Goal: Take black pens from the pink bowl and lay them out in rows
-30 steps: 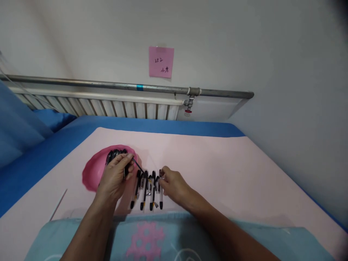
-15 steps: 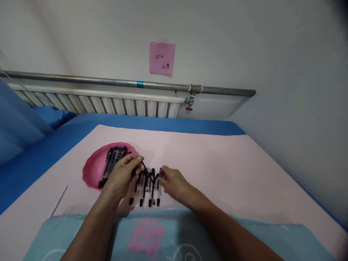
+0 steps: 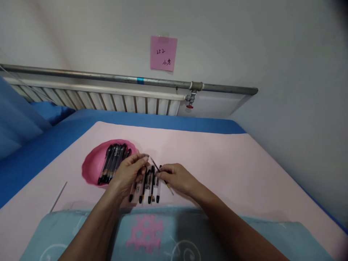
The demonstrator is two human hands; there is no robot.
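A row of several black pens (image 3: 148, 185) lies on the pink sheet (image 3: 217, 170) in front of me. My left hand (image 3: 127, 174) is closed over the row's left end, its fingertips pinched near the pen tops. My right hand (image 3: 176, 178) is closed on a thin dark pen refill (image 3: 161, 172) that slants across the row's right end. To the left, a pink dish (image 3: 94, 167) holds several more black pens (image 3: 112, 161).
A thin white stick (image 3: 57, 197) lies on the sheet at the left. A light blue patterned cloth (image 3: 146, 235) covers the near edge. A blue mattress (image 3: 40, 145), a radiator and pipe (image 3: 136, 79), and a pink note (image 3: 163, 53) on the wall are behind.
The thin refill was in my left hand's fingers; now my right hand pinches it. My left hand has moved right from the dish onto the pen row.
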